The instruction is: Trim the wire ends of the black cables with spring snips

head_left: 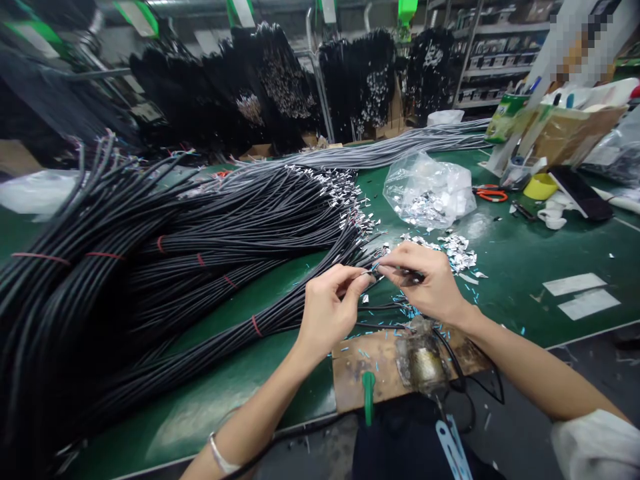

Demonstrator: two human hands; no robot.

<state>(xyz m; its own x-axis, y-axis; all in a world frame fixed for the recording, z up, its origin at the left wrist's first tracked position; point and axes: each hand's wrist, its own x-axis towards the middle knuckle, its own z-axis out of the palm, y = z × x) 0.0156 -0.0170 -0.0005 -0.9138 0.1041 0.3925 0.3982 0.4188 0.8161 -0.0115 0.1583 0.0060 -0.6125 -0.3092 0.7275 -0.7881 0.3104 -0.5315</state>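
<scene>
My left hand is closed, thumb and forefinger pinching the end of a black cable. Just to its right, my right hand is closed too, its fingertips meeting the same cable end. A small dark thing shows under the right fingers; what it is I cannot make out. Beneath both hands lie tiny blue offcuts. A bundle of black cables, tied with a red band, runs from the left up to my hands. More black cables, with stripped silvery ends, are heaped behind it.
Below my hands a worn metal device stands on a brown board. Scraps of foil, a clear plastic bag, orange-handled scissors and a phone lie on the green table. Grey cables stretch along the back.
</scene>
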